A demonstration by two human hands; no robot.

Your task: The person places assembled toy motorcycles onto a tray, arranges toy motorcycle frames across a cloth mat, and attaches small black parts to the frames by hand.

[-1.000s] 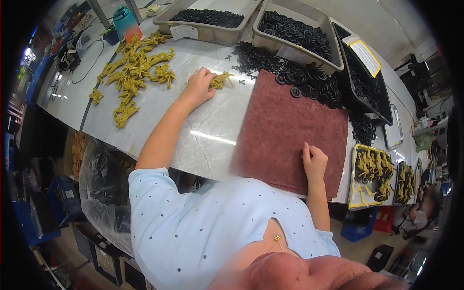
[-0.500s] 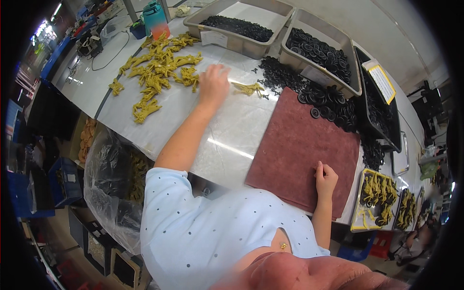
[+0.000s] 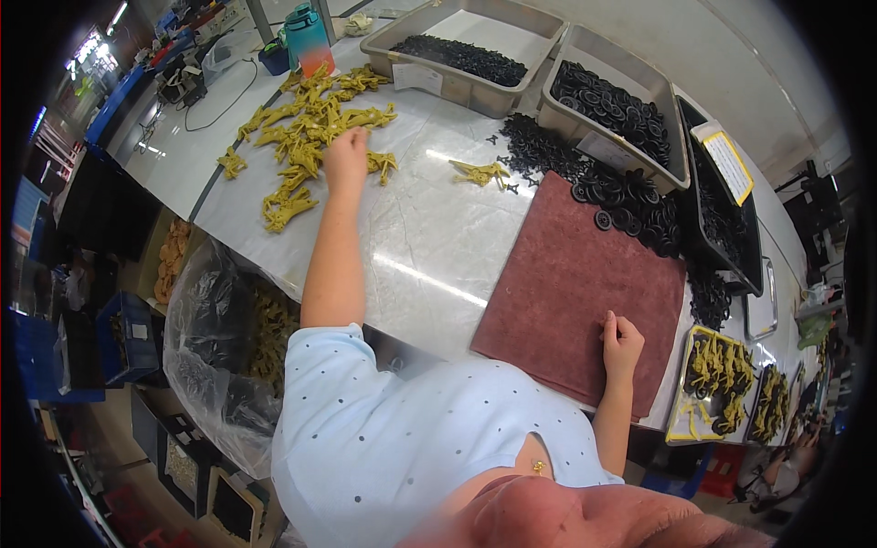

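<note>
My left hand (image 3: 346,164) is at the pile of yellow-green moulded plastic parts (image 3: 306,137) on the left of the table. Its fingers are curled together among the parts, and what they grip, if anything, is hidden. My right hand (image 3: 623,347) rests closed over the dark red cloth (image 3: 575,283); no object shows in it, though the inside of the fist is hidden. A single yellow-green part (image 3: 480,173) lies apart, between the pile and the cloth, beside a heap of small black pieces (image 3: 539,146).
Black wheels (image 3: 630,203) spill over the cloth's far edge. Behind them stand a grey bin of small black pieces (image 3: 429,80), a grey bin of wheels (image 3: 671,169) and a black bin (image 3: 754,247). A yellow-rimmed tray (image 3: 678,416) sits right; a teal bottle (image 3: 306,36) stands far left.
My left hand has moved left from the bare tabletop to the yellow-green pile, its fingers now curled in. My right hand stays closed over the cloth. The whole view has shifted slightly.
</note>
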